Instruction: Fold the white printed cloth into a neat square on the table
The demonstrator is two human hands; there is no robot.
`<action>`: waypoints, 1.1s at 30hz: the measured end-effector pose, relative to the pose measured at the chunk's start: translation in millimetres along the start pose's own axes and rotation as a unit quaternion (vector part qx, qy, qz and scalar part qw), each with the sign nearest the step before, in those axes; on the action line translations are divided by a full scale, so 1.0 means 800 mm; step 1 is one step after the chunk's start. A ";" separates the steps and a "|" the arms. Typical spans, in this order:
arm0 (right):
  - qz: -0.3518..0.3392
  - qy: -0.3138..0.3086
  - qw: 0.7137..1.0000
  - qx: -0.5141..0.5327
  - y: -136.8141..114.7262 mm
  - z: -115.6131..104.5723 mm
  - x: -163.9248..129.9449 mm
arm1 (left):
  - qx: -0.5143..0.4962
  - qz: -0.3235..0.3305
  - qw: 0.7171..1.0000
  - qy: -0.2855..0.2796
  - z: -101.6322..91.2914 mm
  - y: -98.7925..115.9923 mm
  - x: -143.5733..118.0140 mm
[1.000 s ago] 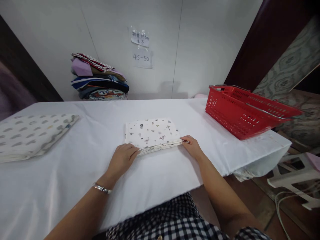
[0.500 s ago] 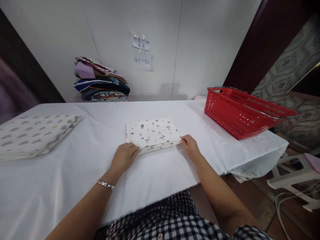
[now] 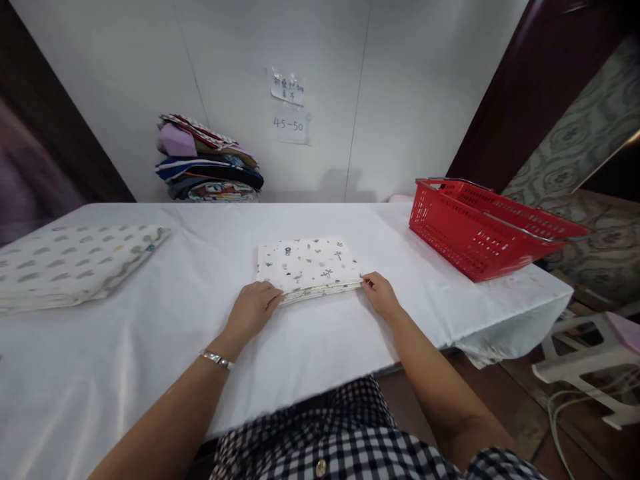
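Red basket [image 3: 480,230] sat at the tabletop's [image 3: 150,360] right edge, contents not visible. Folded printed cloth [image 3: 310,265] lay mid-table, long axis left-right, clear white surface all round. Left hand [image 3: 253,310] pinched its near-left corner, right hand [image 3: 381,295] gripped its near-right corner. Spotted folded cloth [image 3: 70,263] lay at the left edge.
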State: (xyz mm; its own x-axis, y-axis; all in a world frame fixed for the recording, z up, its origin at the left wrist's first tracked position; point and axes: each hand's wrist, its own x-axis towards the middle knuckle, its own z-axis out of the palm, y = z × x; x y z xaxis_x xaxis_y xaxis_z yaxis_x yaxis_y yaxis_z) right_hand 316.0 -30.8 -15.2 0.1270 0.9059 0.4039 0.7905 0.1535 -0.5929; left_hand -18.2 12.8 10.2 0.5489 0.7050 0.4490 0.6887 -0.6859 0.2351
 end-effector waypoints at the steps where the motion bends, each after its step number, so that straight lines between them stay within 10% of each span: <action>1: -0.005 0.008 1.000 -0.016 -0.002 0.000 0.000 | 0.003 0.000 1.000 0.001 0.000 0.000 0.000; 16: -0.110 0.021 0.989 -0.093 -0.009 0.003 0.001 | 0.008 -0.002 1.000 0.021 0.003 0.002 -0.004; 33: -0.204 -0.151 0.957 -0.141 -0.041 0.016 0.042 | 0.031 0.008 0.999 -0.023 0.025 0.031 0.035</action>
State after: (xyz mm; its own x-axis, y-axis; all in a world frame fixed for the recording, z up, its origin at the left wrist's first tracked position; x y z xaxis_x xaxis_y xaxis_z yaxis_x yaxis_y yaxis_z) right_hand 286.8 -0.6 8.8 -0.3715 0.8726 0.3170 0.8730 0.4446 -0.2008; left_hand 23.6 18.6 11.5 0.5799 0.7029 0.4118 0.7068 -0.6855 0.1746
